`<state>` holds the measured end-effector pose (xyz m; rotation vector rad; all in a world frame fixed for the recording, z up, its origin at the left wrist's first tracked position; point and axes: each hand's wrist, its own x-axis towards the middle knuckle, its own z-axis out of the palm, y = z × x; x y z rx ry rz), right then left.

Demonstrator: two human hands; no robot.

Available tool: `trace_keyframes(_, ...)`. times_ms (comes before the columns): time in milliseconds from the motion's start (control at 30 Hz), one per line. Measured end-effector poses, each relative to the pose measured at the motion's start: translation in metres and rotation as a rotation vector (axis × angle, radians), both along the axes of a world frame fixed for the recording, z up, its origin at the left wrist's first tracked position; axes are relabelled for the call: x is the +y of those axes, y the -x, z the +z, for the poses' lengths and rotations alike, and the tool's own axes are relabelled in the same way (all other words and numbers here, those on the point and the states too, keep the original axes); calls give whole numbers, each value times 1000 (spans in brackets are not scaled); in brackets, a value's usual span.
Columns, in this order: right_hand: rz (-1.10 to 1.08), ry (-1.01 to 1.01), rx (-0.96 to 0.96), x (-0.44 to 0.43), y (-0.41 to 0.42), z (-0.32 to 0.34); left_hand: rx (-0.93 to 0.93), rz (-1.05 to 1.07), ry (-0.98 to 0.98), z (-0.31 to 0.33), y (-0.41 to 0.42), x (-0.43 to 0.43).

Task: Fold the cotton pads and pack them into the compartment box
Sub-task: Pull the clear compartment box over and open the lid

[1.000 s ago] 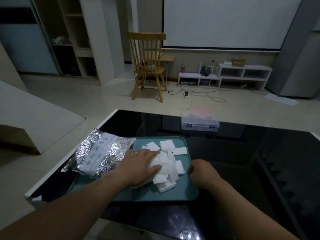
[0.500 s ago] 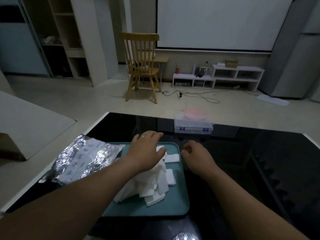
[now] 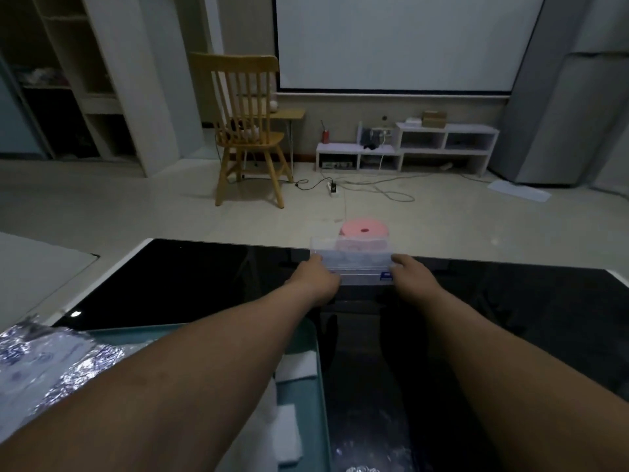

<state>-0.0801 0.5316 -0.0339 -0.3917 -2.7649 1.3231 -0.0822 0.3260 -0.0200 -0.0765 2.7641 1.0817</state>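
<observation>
1. Compartment box (image 3: 355,265), clear plastic with a blue latch, stands at the far edge of the desk (image 3: 190,284), roughly midway along it.
2. Left grip (image 3: 315,279) clasps the box's left end, fingers curled round it; its forearm stretches across the tray.
3. Right grip (image 3: 410,275) holds the right end likewise, thumb against the side wall (the fingertips beyond are hidden).
4. Pink disc (image 3: 364,230) shows just behind or on top of the box; I cannot tell which.
5. Teal tray (image 3: 319,356) lies at the near left of the desk, well apart from the box.
6. Cotton pads (image 3: 294,367), white and loose, lie in the tray by its right rim, partly hidden by the left forearm.
7. Foil bag (image 3: 51,366), crinkled silver, rests at the tray's left side.
</observation>
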Motion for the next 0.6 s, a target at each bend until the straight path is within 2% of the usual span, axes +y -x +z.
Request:
trace_keyframes(133,-79,47,54,9,-35,6,60,60,-87,10,-29,14)
trace_keyframes(333,-233,159,68,26,-167,22,153,148,-107,33,-163,36)
trace_keyframes(467,-274,166,18,26,-257,16,115,237,-133,19,-250,48)
trace_keyframes(600,-266,209,-18,24,-300,6,107,244,-146,1,-301,51)
